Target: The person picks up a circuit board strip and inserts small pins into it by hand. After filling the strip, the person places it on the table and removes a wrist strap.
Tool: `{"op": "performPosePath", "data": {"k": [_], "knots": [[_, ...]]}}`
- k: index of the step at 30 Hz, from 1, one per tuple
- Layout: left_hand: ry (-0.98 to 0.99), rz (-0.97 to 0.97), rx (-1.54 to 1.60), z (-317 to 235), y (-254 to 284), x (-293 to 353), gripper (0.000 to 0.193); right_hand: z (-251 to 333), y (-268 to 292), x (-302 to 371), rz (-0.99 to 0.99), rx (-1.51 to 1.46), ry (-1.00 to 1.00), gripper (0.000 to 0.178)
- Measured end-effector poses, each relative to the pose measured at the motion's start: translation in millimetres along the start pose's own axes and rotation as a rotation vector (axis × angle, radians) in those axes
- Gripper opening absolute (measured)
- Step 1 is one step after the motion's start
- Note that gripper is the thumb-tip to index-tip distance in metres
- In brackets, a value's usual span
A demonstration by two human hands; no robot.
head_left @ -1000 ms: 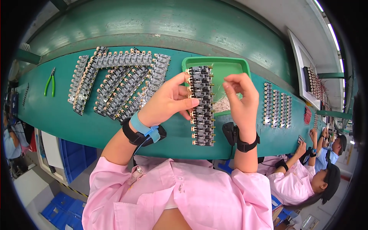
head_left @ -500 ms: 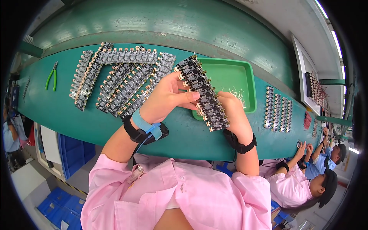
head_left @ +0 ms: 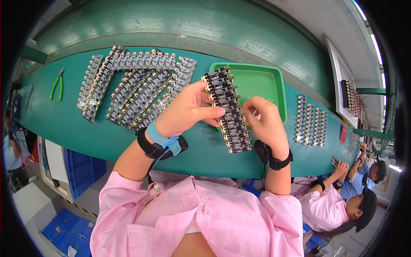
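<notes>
A long strip of joined black circuit boards [head_left: 229, 111], with round pale parts down one edge and brass-coloured tips down the other, is held above the table. My left hand [head_left: 188, 107] grips its left edge, thumb on top and fingers underneath. At the strip's right edge my right hand [head_left: 267, 122] is closed in a pinch, with thin white pieces [head_left: 257, 114] showing between its fingers. Behind both hands lies a green tray [head_left: 280, 85], its near part hidden by the strip and my right hand.
Several similar board strips [head_left: 141, 62] lie partly overlapped at left, near green-handled pliers [head_left: 58, 84]. More strips [head_left: 311, 121] lie at right, past the tray. Farther right are red pieces [head_left: 343, 134] and co-workers [head_left: 327, 210] at the same green table [head_left: 201, 160].
The strip has turned more upright and shifted slightly right. My right hand has come up from the tray to the strip's edge, and its fingers now show in a pinch.
</notes>
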State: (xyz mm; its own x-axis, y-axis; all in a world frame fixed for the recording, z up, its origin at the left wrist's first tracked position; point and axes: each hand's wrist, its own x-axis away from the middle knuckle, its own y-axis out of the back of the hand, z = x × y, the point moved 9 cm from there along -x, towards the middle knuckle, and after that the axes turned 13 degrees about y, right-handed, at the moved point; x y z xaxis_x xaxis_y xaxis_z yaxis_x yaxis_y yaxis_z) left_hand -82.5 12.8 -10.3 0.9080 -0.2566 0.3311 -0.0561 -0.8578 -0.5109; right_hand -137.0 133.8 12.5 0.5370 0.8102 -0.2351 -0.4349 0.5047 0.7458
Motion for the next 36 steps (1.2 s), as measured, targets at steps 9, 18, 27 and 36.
{"op": "performPosePath", "data": {"k": [9,18,27,36], "knots": [[0.065,0.010,-0.037,9,-2,-4,0.037,28,23,-14,-0.132,-0.088,0.050,0.006],[0.087,0.036,-0.065,11,-5,-3,0.039,45,28,-20,-0.143,-0.151,0.137,0.008],[0.083,0.048,-0.073,11,-8,-3,0.039,33,32,-13,-0.250,-0.294,0.000,0.007],[0.073,0.059,-0.075,9,-10,-2,0.039,46,33,-16,-0.258,-0.179,0.102,0.007]]}}
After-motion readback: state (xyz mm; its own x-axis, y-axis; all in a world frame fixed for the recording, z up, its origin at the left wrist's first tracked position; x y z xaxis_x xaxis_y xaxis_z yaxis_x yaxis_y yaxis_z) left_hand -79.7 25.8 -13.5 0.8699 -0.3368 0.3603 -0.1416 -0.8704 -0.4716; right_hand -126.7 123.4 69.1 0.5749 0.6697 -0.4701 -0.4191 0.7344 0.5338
